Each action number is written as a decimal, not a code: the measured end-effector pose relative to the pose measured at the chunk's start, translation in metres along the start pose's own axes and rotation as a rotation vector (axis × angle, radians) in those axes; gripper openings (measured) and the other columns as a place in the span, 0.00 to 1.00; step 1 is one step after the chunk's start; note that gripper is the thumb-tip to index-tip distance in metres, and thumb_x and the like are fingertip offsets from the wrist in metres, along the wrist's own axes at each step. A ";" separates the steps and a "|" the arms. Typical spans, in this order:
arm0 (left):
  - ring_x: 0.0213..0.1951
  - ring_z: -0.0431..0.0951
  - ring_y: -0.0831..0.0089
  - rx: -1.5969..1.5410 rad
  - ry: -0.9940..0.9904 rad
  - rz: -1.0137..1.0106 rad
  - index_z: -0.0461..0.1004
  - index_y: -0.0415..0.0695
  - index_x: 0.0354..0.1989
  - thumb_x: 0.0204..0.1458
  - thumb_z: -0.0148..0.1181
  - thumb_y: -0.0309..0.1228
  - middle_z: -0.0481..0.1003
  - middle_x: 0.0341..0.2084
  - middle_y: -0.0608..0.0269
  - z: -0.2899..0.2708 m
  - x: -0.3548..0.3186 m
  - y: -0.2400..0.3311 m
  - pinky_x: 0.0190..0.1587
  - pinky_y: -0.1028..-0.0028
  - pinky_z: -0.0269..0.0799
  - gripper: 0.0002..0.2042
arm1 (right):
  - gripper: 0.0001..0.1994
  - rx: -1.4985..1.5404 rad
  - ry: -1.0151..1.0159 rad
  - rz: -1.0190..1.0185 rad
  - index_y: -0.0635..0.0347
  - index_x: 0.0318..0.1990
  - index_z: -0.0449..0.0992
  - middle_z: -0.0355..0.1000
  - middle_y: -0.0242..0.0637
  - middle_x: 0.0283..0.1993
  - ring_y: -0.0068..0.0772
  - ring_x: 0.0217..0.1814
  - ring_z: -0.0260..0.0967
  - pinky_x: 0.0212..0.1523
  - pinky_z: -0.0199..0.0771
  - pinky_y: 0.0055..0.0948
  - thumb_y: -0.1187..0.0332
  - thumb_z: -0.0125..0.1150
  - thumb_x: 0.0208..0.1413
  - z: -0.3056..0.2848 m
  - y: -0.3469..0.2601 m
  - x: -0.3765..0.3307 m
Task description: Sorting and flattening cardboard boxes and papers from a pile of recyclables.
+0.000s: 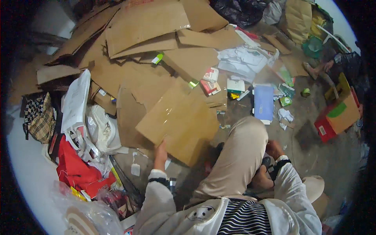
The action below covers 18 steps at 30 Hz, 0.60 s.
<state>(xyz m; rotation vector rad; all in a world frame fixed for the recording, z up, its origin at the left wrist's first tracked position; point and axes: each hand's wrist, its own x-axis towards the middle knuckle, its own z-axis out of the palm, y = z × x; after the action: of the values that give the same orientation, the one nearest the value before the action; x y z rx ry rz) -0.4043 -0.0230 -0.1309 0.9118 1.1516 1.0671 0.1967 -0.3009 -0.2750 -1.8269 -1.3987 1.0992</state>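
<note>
In my left hand [161,154] is a flat piece of brown cardboard [184,121], gripped by its near left edge. The thumb lies on top, and the other fingers are hidden under the sheet. The cardboard lies tilted in front of my bent knee [244,141], with its far side over other flattened cardboard [145,84]. On the other side of that knee, my right hand [275,150] is beside my shin. Its fingertips are partly hidden behind the leg, so what they touch or hold does not show.
Flattened boxes [147,23] are heaped at the far left. White papers [243,60], a blue box panel [263,102] and small cartons [211,81] lie ahead. A red and orange box [337,111] stands at right. Bags and a red cloth [76,168] crowd the left.
</note>
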 end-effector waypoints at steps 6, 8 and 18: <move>0.44 0.66 0.64 0.067 0.197 0.155 0.60 0.38 0.47 0.47 0.47 0.24 0.65 0.43 0.58 -0.133 -0.073 0.034 0.46 0.67 0.63 0.17 | 0.09 1.030 0.065 0.462 0.62 0.35 0.66 0.66 0.36 0.25 0.29 0.24 0.62 0.25 0.64 0.24 0.68 0.42 0.51 0.049 -0.171 0.050; 0.43 0.66 0.63 0.089 0.256 0.134 0.61 0.38 0.46 0.47 0.45 0.25 0.66 0.41 0.57 -0.138 -0.085 0.034 0.45 0.65 0.63 0.15 | 0.06 1.296 0.120 0.521 0.59 0.32 0.65 0.64 0.33 0.22 0.27 0.23 0.62 0.24 0.63 0.24 0.67 0.47 0.51 0.040 -0.153 0.069; 0.33 0.71 0.67 -0.229 0.458 -0.087 0.66 0.37 0.39 0.51 0.42 0.30 0.70 0.33 0.58 -0.144 -0.180 0.054 0.36 0.70 0.69 0.11 | 0.15 1.130 -0.078 0.360 0.58 0.36 0.63 0.67 0.35 0.30 0.29 0.32 0.65 0.29 0.63 0.28 0.58 0.52 0.48 0.048 -0.302 0.201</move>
<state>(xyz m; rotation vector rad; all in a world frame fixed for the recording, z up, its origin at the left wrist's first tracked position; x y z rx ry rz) -0.5683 -0.1798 -0.0616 0.4423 1.3921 1.3453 0.0328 -0.0251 -0.0995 -1.1679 -0.2639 1.6696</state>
